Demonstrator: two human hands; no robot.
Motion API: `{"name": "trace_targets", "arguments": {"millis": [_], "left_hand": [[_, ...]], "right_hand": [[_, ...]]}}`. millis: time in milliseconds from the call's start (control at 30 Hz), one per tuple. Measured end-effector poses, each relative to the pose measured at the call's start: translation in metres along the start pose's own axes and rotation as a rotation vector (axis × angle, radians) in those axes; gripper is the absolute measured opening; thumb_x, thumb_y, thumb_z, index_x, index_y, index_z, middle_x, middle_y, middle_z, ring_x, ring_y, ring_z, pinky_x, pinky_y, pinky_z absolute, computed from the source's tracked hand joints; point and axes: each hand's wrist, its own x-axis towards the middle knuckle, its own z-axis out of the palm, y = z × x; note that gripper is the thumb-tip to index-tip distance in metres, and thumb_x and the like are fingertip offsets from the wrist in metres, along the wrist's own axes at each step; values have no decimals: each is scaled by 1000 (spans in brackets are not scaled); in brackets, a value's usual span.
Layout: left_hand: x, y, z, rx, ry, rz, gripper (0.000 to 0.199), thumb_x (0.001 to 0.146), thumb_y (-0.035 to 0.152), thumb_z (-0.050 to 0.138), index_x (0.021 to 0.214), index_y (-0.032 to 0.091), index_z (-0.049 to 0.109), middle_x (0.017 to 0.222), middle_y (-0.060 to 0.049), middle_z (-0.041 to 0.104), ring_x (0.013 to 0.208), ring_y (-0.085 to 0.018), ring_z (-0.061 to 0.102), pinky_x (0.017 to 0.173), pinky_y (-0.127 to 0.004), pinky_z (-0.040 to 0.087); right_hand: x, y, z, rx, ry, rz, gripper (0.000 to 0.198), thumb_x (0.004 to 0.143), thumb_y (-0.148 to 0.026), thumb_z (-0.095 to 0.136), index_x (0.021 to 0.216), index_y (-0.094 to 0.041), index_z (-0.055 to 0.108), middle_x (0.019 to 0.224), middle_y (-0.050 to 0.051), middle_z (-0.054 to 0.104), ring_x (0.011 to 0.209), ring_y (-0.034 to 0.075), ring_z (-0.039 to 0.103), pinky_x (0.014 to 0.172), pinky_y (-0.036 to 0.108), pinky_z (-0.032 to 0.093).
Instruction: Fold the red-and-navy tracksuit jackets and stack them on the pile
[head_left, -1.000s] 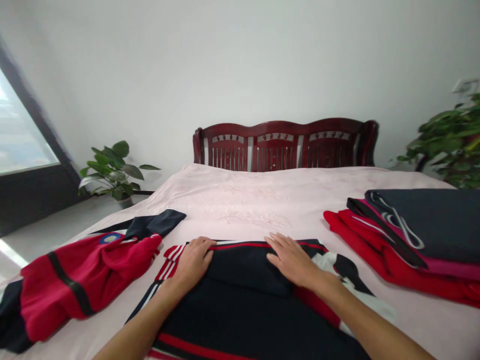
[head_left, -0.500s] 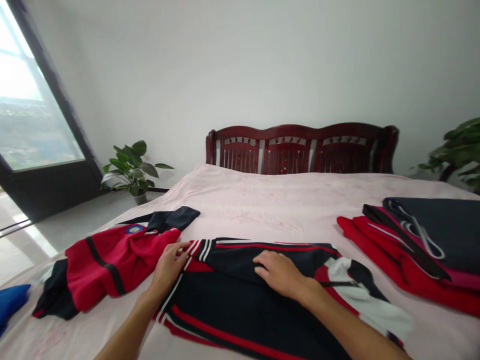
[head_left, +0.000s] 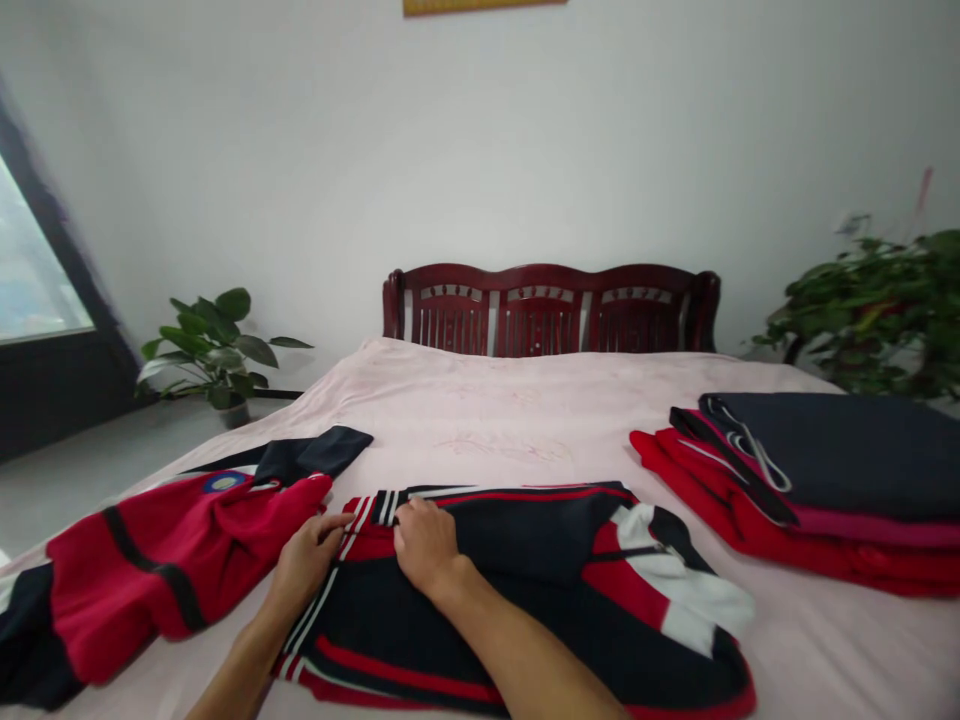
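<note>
A navy, red and white jacket (head_left: 540, 590) lies flat in front of me, its sleeve folded across the body. At its left edge is a striped hem of red and white. My left hand (head_left: 309, 562) pinches the corner of that hem between thumb and fingers. Curled over the sleeve's striped cuff, just right of the hem, is my right hand (head_left: 429, 548), gripping the fabric; its thumb is mostly hidden. To the left of my left hand lies a rumpled red and navy jacket (head_left: 232, 555) with a round badge.
A folded stack of clothes (head_left: 847, 460), dark on top and red below, rests at the right. Everything lies on a pink bedsheet (head_left: 495, 440). Behind stands a dark wooden headboard (head_left: 551, 310), with potted plants (head_left: 217, 350) on either side.
My right hand has slid left along the sleeve to the striped cuff and curled its fingers there. My left hand stays at the hem corner. The view has turned right.
</note>
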Motion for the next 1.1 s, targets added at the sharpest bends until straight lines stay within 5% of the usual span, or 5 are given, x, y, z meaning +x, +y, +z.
{"name": "trace_targets", "arguments": {"millis": [200, 333, 500, 767, 1100], "left_hand": [[7, -3, 1, 79, -112, -25, 37, 79, 33, 49, 104, 20, 74, 99, -5, 76, 99, -25, 69, 93, -36, 51], [3, 1, -3, 225, -28, 53, 40, 82, 32, 44, 108, 18, 71, 110, -9, 72, 112, -28, 64, 99, -39, 49], [-18, 44, -7, 278, 102, 233, 39, 89, 40, 42, 113, 23, 68, 122, -8, 65, 118, -28, 58, 100, -40, 48], [-63, 112, 37, 145, -189, 534, 33, 95, 37, 42, 112, 27, 69, 124, -4, 67, 120, -23, 58, 108, -40, 43], [-70, 83, 83, 468, -204, 530, 48, 93, 40, 46, 136, 23, 57, 147, -13, 52, 139, -32, 43, 114, -51, 34]], "right_hand": [[-18, 1, -2, 172, -57, -60, 29, 90, -36, 54, 111, -23, 68, 111, 7, 68, 105, 24, 63, 89, 36, 50], [-48, 20, -29, 330, -26, -137, 37, 90, -34, 56, 123, -22, 65, 117, 8, 68, 109, 22, 62, 95, 33, 48], [-115, 98, -84, 502, 75, 10, 26, 85, -22, 55, 102, -22, 74, 105, 4, 74, 99, 18, 66, 92, 30, 48], [-238, 226, -138, 662, -56, 391, 41, 73, -32, 64, 110, -15, 71, 93, 7, 74, 87, 22, 68, 81, 34, 53], [-281, 229, -138, 229, -171, 143, 50, 63, -10, 53, 106, -27, 73, 111, 4, 70, 109, 24, 60, 100, 36, 43]]}}
